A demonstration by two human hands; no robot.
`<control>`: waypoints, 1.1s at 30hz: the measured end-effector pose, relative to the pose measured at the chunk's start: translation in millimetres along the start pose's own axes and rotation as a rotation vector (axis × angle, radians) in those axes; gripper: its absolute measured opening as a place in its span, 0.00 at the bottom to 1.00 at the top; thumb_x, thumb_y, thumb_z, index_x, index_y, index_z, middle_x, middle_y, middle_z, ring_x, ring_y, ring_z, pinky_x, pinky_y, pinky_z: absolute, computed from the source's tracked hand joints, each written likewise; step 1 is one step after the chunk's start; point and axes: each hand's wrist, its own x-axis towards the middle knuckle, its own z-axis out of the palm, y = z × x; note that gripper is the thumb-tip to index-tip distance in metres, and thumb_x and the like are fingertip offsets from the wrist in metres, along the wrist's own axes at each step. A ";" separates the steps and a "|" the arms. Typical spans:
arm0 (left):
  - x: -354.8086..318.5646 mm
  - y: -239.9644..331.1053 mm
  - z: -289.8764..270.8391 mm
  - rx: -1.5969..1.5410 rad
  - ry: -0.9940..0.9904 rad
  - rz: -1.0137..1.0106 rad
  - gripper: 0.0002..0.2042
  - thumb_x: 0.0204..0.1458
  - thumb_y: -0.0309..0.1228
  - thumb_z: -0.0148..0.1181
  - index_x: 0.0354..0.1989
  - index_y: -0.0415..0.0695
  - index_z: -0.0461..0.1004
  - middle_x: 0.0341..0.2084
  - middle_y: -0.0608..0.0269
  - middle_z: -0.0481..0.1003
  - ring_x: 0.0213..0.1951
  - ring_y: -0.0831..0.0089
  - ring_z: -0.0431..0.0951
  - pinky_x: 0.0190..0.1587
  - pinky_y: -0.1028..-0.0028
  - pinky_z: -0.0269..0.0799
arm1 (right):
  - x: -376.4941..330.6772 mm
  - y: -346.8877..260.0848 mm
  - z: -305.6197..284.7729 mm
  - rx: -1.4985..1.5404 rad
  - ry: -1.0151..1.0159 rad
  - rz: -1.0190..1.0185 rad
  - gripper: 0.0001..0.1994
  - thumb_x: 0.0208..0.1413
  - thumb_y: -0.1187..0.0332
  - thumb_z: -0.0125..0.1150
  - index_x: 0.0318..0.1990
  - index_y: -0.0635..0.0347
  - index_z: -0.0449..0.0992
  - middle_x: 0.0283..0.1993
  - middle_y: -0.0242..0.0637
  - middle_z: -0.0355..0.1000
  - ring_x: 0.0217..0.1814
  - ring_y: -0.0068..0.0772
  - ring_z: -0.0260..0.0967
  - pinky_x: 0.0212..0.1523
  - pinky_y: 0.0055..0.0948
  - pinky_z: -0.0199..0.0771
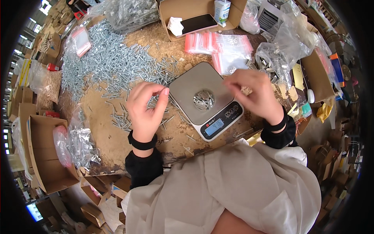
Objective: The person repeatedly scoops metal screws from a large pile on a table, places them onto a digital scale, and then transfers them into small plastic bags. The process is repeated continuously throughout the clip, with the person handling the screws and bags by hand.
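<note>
A kitchen scale [187,84] with a grey metal plate and a lit display stands on the worktable in front of me. On its plate, small silvery metal pieces [204,100] lie in a round heap. My left hand [147,109] hovers left of the scale, thumb and forefinger tips brought together; anything between them is too small to see. Over the plate's right edge is my right hand [253,91], its fingers drawn together and slightly blurred, their contents hidden. A big spread of loose screws [117,62] covers the table beyond my left hand.
Clear zip bags with red edges [230,50] lie beyond the scale. Behind them a cardboard box [167,11] holds a phone [199,25] and a carton. A plastic bag of metal parts [270,58] sits at right. An open cardboard box [46,163] stands left.
</note>
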 end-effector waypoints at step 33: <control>-14.5 16.4 5.8 -0.301 -0.228 -0.136 0.07 0.56 0.28 0.67 0.33 0.37 0.77 0.28 0.63 0.77 0.30 0.75 0.75 0.35 0.76 0.69 | 42.2 -16.1 26.3 -0.047 -0.030 -0.320 0.08 0.48 0.67 0.67 0.33 0.56 0.73 0.35 0.34 0.72 0.34 0.41 0.73 0.32 0.36 0.73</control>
